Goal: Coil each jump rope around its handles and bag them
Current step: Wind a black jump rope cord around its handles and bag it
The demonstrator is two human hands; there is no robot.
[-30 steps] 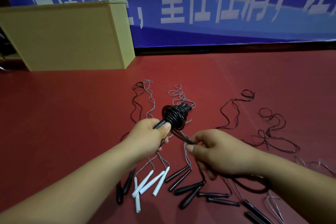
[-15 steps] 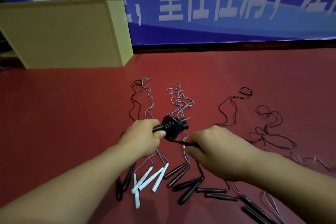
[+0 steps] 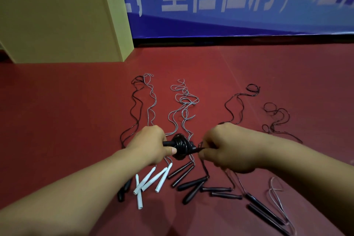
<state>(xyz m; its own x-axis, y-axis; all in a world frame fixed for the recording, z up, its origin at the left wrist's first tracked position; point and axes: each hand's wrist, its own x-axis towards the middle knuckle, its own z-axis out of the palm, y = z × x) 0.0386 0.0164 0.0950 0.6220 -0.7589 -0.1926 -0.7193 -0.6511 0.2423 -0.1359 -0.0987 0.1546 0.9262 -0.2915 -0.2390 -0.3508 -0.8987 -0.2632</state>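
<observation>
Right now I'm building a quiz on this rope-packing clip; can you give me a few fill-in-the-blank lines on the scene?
1. The left hand grips the handles of a rope whose cord is ____ in colour.
2. The right hand pinches that rope's loose ____.
3. The white handles lie on the ____ floor.
4. The coil sits ____ the two hands.

Missing words: black; end; red; between

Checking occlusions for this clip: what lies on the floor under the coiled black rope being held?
Under the coiled black rope, held between the left hand and right hand, grey cords run toward white handles and black handles. The hands and coil cover the cords' middle stretch.
</observation>
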